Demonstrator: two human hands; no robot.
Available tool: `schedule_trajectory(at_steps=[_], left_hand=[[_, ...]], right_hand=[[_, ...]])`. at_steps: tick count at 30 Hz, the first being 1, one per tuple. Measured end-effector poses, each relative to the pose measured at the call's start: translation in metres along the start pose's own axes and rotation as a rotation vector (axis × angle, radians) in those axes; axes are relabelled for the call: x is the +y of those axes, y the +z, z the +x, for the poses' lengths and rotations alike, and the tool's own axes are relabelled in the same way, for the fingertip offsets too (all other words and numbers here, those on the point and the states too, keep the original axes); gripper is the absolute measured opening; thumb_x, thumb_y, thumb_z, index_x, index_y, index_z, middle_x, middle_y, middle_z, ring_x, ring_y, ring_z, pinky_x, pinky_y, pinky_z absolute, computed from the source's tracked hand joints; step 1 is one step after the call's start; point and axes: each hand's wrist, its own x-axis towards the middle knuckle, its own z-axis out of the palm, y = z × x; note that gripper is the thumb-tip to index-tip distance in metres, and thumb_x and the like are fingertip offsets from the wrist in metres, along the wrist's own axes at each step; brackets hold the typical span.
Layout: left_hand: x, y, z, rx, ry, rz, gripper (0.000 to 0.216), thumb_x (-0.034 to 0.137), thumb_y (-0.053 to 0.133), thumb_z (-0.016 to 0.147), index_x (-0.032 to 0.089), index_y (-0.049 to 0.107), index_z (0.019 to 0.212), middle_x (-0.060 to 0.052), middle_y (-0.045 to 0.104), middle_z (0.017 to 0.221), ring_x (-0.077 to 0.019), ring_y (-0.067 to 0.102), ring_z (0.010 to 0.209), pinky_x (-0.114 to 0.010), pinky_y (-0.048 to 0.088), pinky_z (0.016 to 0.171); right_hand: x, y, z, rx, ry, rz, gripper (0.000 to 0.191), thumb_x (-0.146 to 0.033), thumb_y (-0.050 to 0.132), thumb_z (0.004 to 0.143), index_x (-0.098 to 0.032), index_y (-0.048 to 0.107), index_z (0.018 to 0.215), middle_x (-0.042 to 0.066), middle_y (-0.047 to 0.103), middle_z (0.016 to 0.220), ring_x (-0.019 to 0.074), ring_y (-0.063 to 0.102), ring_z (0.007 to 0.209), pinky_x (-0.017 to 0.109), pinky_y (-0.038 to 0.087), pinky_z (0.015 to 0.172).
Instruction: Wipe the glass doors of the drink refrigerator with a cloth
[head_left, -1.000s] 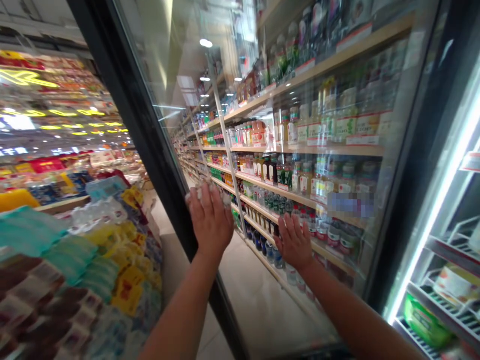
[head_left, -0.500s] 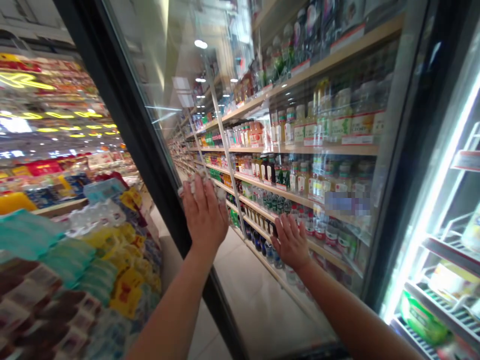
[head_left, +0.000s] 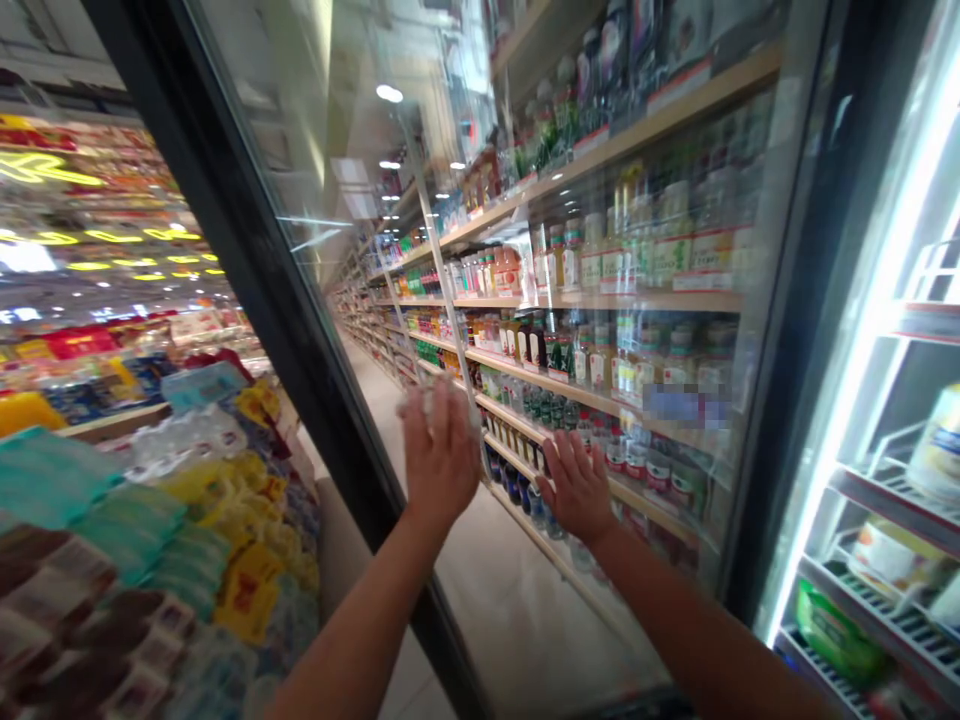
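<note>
A tall glass door point(head_left: 517, 600) in a black frame stands swung out in front of me. My left hand point(head_left: 444, 455) presses a crumpled whitish cloth point(head_left: 475, 425) to the pane, fingers closed over it. Only the cloth's edges show past the fingers, and motion blurs it. Lower and to the right, my right hand point(head_left: 576, 487) lies against the same glass, its fingers stretched out and nothing in them.
Lit wire racks point(head_left: 900, 500) with packaged goods are at my right. The pane shows shelves of bottles point(head_left: 645, 255). Stacked packs point(head_left: 247, 590) stand at left beyond the black door frame point(head_left: 292, 330).
My left hand has slid right and slightly down across the glass with the cloth. My right hand stays at nearly the same place. The view has shifted a little.
</note>
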Motion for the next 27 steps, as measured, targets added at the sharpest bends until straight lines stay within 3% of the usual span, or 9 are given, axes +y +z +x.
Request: schedule_trajectory(at_steps=[2,4,8,10,14,15,20,24,27], left_hand=[[0.004,0.000,-0.002,-0.056,0.228,-0.052,0.067,0.022,0.056,0.088,0.020,0.030,0.150,-0.008,0.031,0.157,-0.0289,0.015,0.150,-0.045,0.024,0.122],[-0.003,-0.002,0.007,-0.065,0.261,-0.058,0.065,0.024,0.055,0.089,0.025,0.032,0.149,-0.005,0.037,0.154,-0.0257,0.018,0.149,-0.042,0.024,0.122],[-0.020,-0.011,0.038,0.042,-0.145,-0.004,0.070,0.029,0.050,0.091,0.016,0.020,0.153,-0.015,0.027,0.157,-0.0317,0.010,0.150,-0.054,0.017,0.121],[-0.014,-0.012,0.037,0.070,-0.184,-0.003,0.071,0.028,0.050,0.091,0.013,0.018,0.153,-0.016,0.023,0.159,-0.0330,0.006,0.150,-0.056,0.015,0.121],[0.008,-0.009,0.007,-0.172,0.392,-0.128,0.063,0.024,0.051,0.090,0.026,0.031,0.150,-0.003,0.033,0.156,-0.0210,0.017,0.150,-0.039,0.020,0.123],[0.009,-0.008,0.000,-0.184,0.444,-0.131,0.061,0.024,0.052,0.090,0.029,0.035,0.148,-0.001,0.037,0.154,-0.0193,0.020,0.149,-0.038,0.021,0.123],[0.002,-0.010,-0.002,0.046,0.077,-0.001,0.071,0.026,0.061,0.085,0.016,0.033,0.149,-0.013,0.039,0.152,-0.0326,0.017,0.149,-0.052,0.022,0.121],[0.002,-0.012,-0.006,0.003,0.224,-0.133,0.070,0.033,0.054,0.090,0.023,0.023,0.152,-0.010,0.029,0.158,-0.0326,0.018,0.148,-0.051,0.025,0.119],[-0.001,-0.013,-0.013,0.024,0.269,-0.305,0.064,0.042,0.036,0.096,0.028,0.012,0.154,-0.007,0.020,0.161,-0.0301,0.019,0.148,-0.051,0.027,0.118]], right_hand=[[0.000,-0.001,0.000,-0.002,-0.002,0.002,0.060,-0.038,0.050,0.095,-0.015,0.039,0.149,0.016,0.061,0.135,0.0278,0.046,0.136,0.048,0.014,0.120],[0.001,-0.002,0.000,-0.007,-0.005,0.004,0.059,-0.038,0.051,0.095,-0.015,0.040,0.149,0.016,0.061,0.136,0.0277,0.047,0.136,0.048,0.014,0.120],[0.000,-0.004,-0.001,0.000,-0.007,0.010,0.057,-0.038,0.052,0.094,-0.014,0.044,0.146,0.016,0.061,0.135,0.0275,0.047,0.135,0.048,0.014,0.120],[0.000,-0.005,-0.001,0.012,-0.014,0.010,0.056,-0.037,0.052,0.094,-0.014,0.046,0.144,0.016,0.062,0.134,0.0273,0.046,0.136,0.048,0.014,0.120],[0.001,-0.006,0.000,0.028,-0.028,0.013,0.051,-0.037,0.052,0.094,-0.015,0.052,0.139,0.015,0.063,0.132,0.0271,0.045,0.136,0.047,0.014,0.121],[0.001,-0.007,0.000,0.027,-0.028,0.016,0.050,-0.037,0.052,0.094,-0.015,0.053,0.138,0.015,0.063,0.132,0.0271,0.045,0.137,0.047,0.014,0.121],[0.000,-0.018,0.002,0.050,-0.020,0.063,0.048,-0.034,0.054,0.093,-0.014,0.054,0.136,0.014,0.064,0.131,0.0265,0.043,0.138,0.046,0.017,0.121],[-0.013,-0.039,0.024,0.121,0.047,0.198,0.050,-0.024,0.057,0.091,-0.012,0.050,0.139,0.016,0.061,0.133,0.0273,0.042,0.138,0.047,0.028,0.117],[-0.031,-0.051,0.054,0.122,-0.085,0.306,0.052,-0.026,0.056,0.093,-0.015,0.046,0.143,0.013,0.057,0.139,0.0261,0.038,0.141,0.045,0.031,0.116]])
